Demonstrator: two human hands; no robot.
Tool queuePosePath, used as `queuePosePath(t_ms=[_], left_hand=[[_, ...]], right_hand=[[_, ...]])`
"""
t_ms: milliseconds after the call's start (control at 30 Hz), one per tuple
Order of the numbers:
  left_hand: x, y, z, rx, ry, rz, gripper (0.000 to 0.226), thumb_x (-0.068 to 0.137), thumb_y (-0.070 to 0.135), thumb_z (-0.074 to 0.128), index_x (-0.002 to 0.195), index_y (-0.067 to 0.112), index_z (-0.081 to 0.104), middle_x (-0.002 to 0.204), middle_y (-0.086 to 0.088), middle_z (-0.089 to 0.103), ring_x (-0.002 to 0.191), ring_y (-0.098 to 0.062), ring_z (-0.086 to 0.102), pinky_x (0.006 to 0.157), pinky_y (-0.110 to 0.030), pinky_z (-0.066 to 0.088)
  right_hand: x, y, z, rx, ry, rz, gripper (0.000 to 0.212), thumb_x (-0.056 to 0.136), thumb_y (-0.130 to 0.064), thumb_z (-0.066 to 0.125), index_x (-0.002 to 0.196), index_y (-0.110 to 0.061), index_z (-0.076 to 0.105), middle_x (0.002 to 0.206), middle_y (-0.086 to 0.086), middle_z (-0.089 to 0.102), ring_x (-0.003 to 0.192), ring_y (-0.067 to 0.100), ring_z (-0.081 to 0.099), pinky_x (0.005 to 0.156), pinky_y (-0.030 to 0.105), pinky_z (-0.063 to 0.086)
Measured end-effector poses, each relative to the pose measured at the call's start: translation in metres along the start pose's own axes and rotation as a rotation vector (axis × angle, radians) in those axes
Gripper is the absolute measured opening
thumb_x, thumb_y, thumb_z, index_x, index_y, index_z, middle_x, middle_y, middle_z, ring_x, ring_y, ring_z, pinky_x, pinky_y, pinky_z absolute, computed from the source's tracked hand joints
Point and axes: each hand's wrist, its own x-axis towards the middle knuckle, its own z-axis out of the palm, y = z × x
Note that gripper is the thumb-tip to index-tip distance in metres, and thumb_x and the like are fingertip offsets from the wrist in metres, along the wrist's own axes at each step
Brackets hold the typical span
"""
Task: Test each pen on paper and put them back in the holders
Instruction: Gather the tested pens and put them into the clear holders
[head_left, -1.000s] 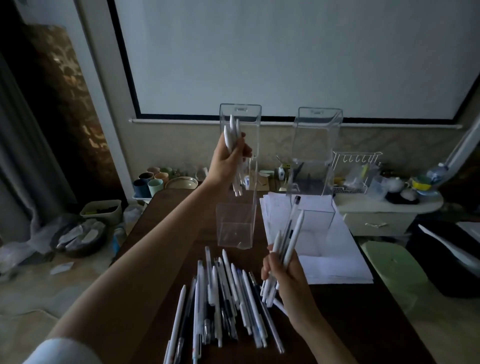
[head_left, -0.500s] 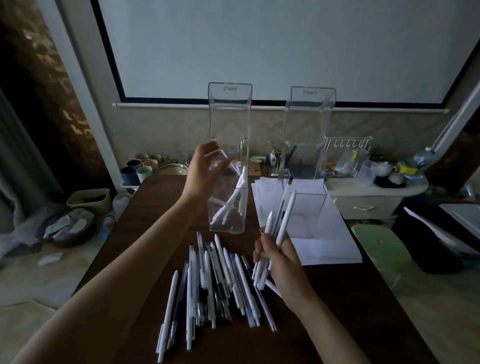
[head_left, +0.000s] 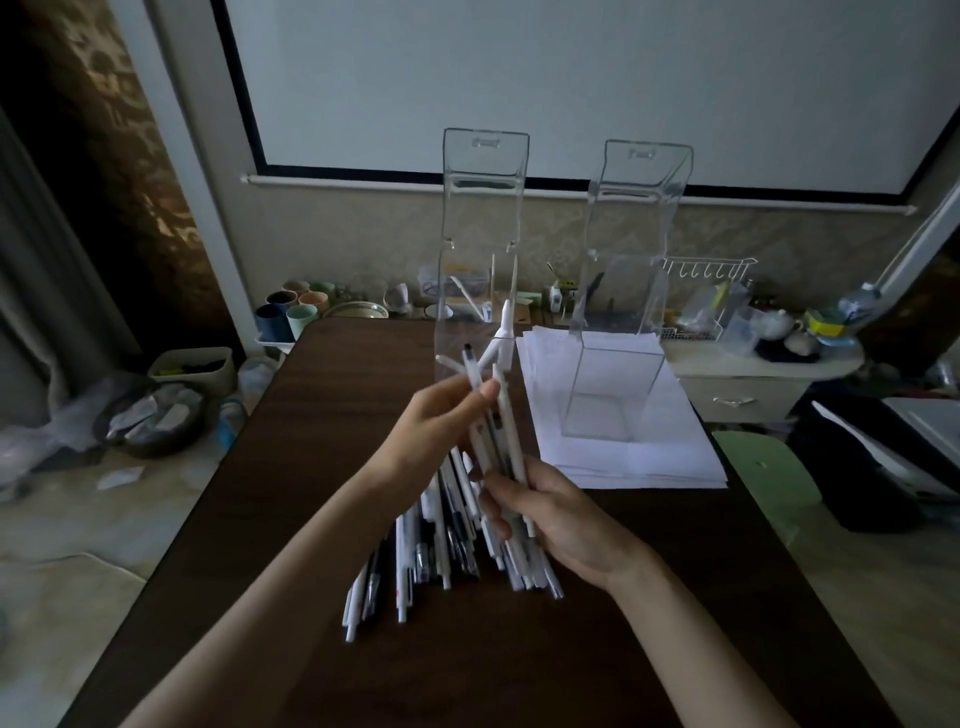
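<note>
Two tall clear plastic holders stand at the far middle of the dark wooden table (head_left: 322, 519). The left holder (head_left: 483, 218) has a few white pens leaning inside it. The right holder (head_left: 623, 312) stands on a stack of white paper (head_left: 649, 452) and looks empty. My right hand (head_left: 550, 514) grips a bundle of white pens (head_left: 501, 431) upright, just in front of the left holder. My left hand (head_left: 441, 421) pinches the upper part of that bundle from the left. A pile of loose pens (head_left: 441, 551) lies on the table under both hands.
Coloured cups (head_left: 293, 306) and small clutter sit beyond the table's far edge. A white cabinet (head_left: 748, 379) with dishes stands at the right, a green stool (head_left: 763, 467) beside the table. Bins and bags lie on the floor at the left.
My left hand dropped its pens into the left holder, then came back down to the bundle in my right hand. The right hand lifted the bundle slightly toward the left holder.
</note>
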Motion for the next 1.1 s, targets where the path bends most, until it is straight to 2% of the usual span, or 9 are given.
queuePosePath(t_ms=[100,233,300,533,633,833,967,1033,1100], left_hand=[[0.001,0.005,-0.004,0.026,0.022,0.022,0.046,0.085,0.032,0.057,0.119,0.002,0.056,0.11,-0.016,0.066,0.103,-0.027,0.063,0.093,-0.04,0.049],[-0.008,0.001,0.0,0.071,0.012,0.039,0.033,0.085,0.017,0.06,0.099,-0.012,0.057,0.085,-0.035,0.062,0.075,-0.044,0.062,0.067,-0.032,0.055],[-0.011,-0.001,0.0,0.061,0.027,0.046,0.031,0.084,0.015,0.061,0.094,-0.014,0.056,0.079,-0.037,0.06,0.068,-0.042,0.059,0.062,-0.031,0.054],[-0.003,-0.003,0.001,0.101,0.116,0.068,0.023,0.092,0.009,0.053,0.101,-0.011,0.057,0.094,-0.027,0.065,0.08,-0.034,0.066,0.072,-0.039,0.056],[0.01,0.014,-0.005,0.06,0.276,0.204,0.016,0.093,0.007,0.05,0.1,-0.007,0.055,0.086,-0.009,0.064,0.065,-0.006,0.063,0.059,-0.019,0.049],[0.074,0.061,-0.028,0.216,0.443,0.535,0.005,0.094,0.004,0.051,0.095,0.008,0.049,0.096,-0.005,0.066,0.083,-0.004,0.064,0.07,-0.017,0.049],[0.117,0.055,-0.041,0.393,0.496,0.393,0.011,0.094,0.007,0.052,0.104,0.002,0.052,0.105,-0.012,0.066,0.088,-0.008,0.062,0.077,-0.02,0.051],[0.123,0.044,-0.042,0.548,0.474,0.219,0.028,0.093,0.016,0.056,0.116,0.001,0.053,0.116,-0.011,0.062,0.102,-0.018,0.06,0.085,-0.024,0.047],[0.112,0.034,-0.035,0.578,0.485,0.221,0.041,0.091,0.022,0.059,0.125,0.002,0.048,0.12,-0.004,0.056,0.106,-0.016,0.055,0.087,-0.025,0.044]], right_hand=[[0.001,0.001,0.005,0.069,0.082,-0.028,0.032,0.096,-0.031,0.046,0.115,-0.006,0.051,0.073,-0.001,0.051,0.067,0.013,0.049,0.071,0.028,0.046],[0.003,-0.001,0.008,0.134,0.196,-0.047,0.032,0.091,-0.038,0.049,0.109,-0.013,0.057,0.077,-0.001,0.053,0.073,0.015,0.052,0.076,0.032,0.05],[0.004,0.0,0.009,0.099,0.187,-0.043,0.028,0.091,-0.04,0.049,0.108,-0.02,0.059,0.08,0.002,0.052,0.077,0.017,0.053,0.08,0.033,0.049],[0.006,0.005,0.009,0.205,0.317,-0.098,0.034,0.095,-0.032,0.043,0.12,-0.011,0.054,0.09,0.004,0.066,0.084,0.02,0.065,0.076,0.031,0.054],[0.011,0.007,0.0,0.109,0.502,-0.109,0.027,0.097,-0.025,0.043,0.11,-0.003,0.052,0.088,0.003,0.069,0.088,0.019,0.068,0.074,0.028,0.053],[0.013,0.006,-0.008,-0.055,0.479,-0.059,0.021,0.099,-0.026,0.041,0.105,-0.009,0.052,0.092,0.006,0.067,0.089,0.015,0.068,0.081,0.027,0.054],[0.014,0.008,-0.009,-0.033,0.475,-0.057,0.022,0.098,-0.027,0.042,0.106,-0.009,0.052,0.09,0.007,0.067,0.084,0.015,0.068,0.075,0.024,0.052],[0.015,0.007,-0.01,0.012,0.465,-0.05,0.023,0.096,-0.027,0.045,0.105,-0.008,0.053,0.087,0.007,0.067,0.081,0.017,0.068,0.073,0.024,0.052],[0.015,0.006,-0.012,0.134,0.44,-0.058,0.027,0.091,-0.028,0.049,0.104,-0.006,0.055,0.082,0.006,0.066,0.074,0.018,0.064,0.069,0.024,0.05]])
